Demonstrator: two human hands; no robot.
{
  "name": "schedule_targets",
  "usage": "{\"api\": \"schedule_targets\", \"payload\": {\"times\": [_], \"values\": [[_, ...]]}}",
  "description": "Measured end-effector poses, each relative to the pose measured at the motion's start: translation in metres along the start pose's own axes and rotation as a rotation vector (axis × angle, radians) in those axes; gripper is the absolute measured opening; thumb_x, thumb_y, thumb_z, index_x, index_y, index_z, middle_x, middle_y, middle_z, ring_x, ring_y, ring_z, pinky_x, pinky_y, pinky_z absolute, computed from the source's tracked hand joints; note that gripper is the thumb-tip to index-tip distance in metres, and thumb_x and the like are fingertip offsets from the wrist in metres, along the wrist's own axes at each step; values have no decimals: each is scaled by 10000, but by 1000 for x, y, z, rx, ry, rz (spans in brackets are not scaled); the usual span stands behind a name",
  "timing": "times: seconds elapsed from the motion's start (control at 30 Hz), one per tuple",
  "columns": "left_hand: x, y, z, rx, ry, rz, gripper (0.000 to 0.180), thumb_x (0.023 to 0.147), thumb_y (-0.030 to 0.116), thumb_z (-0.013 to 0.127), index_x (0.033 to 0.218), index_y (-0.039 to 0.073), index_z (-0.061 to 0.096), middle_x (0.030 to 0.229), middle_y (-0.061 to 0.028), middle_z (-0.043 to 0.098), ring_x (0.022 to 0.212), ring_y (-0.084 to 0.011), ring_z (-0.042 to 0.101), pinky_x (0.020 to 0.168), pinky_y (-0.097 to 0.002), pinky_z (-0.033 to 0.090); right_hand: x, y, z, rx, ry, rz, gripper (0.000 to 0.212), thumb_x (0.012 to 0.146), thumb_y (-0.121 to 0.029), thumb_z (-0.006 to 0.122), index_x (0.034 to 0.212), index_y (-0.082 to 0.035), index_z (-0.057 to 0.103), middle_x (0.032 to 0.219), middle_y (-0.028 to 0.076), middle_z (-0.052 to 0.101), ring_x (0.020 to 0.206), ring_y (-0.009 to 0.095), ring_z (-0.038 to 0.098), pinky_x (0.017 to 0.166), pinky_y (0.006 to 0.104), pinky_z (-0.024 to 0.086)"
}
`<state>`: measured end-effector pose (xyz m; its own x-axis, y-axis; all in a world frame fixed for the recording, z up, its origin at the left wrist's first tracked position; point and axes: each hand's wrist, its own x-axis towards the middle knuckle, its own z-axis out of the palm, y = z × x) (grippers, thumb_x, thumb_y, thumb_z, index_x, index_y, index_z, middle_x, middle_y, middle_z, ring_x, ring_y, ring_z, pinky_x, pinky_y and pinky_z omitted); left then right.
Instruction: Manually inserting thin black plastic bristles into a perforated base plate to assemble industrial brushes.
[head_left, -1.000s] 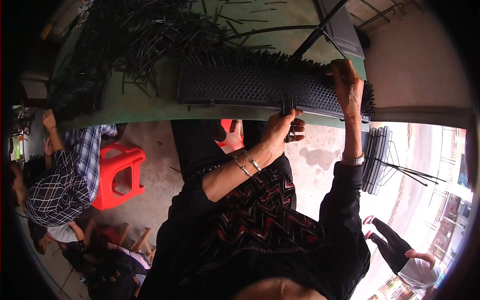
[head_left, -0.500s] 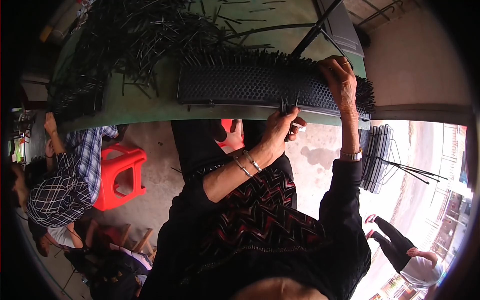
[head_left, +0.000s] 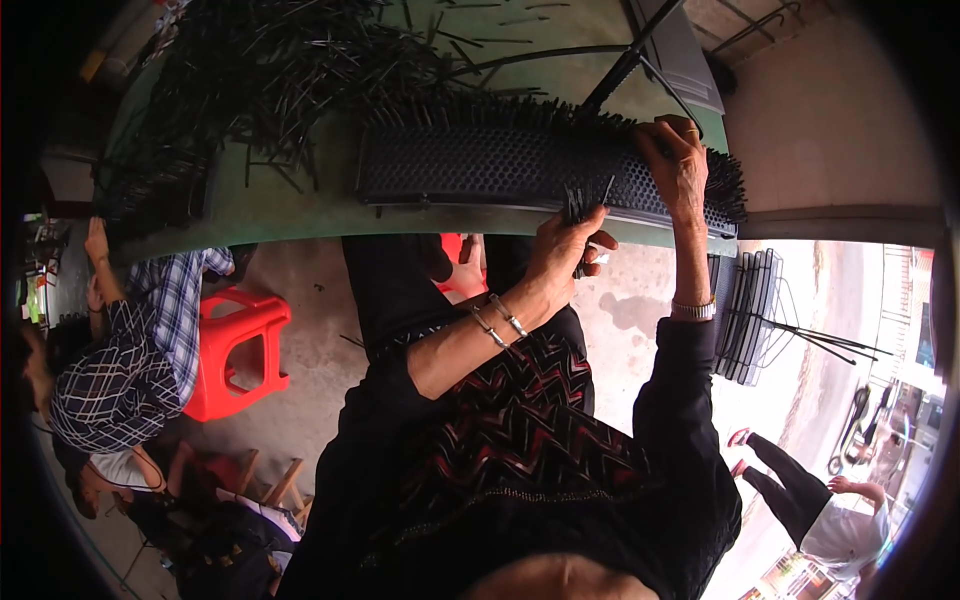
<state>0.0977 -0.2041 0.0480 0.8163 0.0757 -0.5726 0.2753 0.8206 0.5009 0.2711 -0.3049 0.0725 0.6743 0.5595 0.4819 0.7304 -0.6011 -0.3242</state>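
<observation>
My left hand (head_left: 563, 250) is closed round a bundle of thin black sticks (head_left: 577, 203), whose tips fan out above the thumb. One stick leans apart from the others. Before me lies a long black perforated panel (head_left: 470, 165), covered with round holes along its near face. Dark sticks stand in a dense row (head_left: 480, 112) along its far side. My right hand (head_left: 681, 168) reaches over the panel's right part, with its fingers bent and drawn together among the upright sticks. Whatever its fingertips hold is hidden.
A large heap of loose black sticks (head_left: 290, 75) covers the green tabletop (head_left: 290, 215) at left. Black metal rods (head_left: 625, 75) rise behind the panel. A red plastic stool (head_left: 240, 350) stands below. Other people sit at left; one person (head_left: 840, 530) stands outside at right.
My left hand has shifted slightly, and one stick now leans out to the right of its bundle. My right hand stays at about the same spot. The person outside has moved an arm.
</observation>
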Motion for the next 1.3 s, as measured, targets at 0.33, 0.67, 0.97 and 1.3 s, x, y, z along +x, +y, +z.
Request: {"api": "schedule_targets", "payload": {"times": [0.33,0.67,0.97,1.3], "values": [[2,3,-3,19,-32,12,270,883,309,679,1002,70,644,764,-57,627,566,-48,423,439,-178,288,-24,-31,-15,-132,-55,92,208,879,-194,633,1069,-141,699,963,61,638,818,201,606,725,335,470],[4,4,-3,43,3,-20,255,901,345,644,1012,115,650,682,-6,574,515,-33,379,438,-178,244,-24,-28,-30,296,80,388,109,895,-122,581,923,-27,626,737,49,650,647,118,605,629,269,483],[9,-5,2,168,-53,44,236,921,371,606,937,149,526,633,4,562,456,-30,351,391,-188,269,-7,-3,2,45,276,212,107,906,-163,579,891,-59,599,749,107,649,648,266,645,594,347,486],[6,-4,-3,108,-97,54,231,896,330,655,872,123,554,677,-36,613,430,-17,328,378,-179,242,-19,-23,-9,50,69,174,177,873,-223,648,980,-92,698,917,97,643,775,225,631,670,337,485]]}}
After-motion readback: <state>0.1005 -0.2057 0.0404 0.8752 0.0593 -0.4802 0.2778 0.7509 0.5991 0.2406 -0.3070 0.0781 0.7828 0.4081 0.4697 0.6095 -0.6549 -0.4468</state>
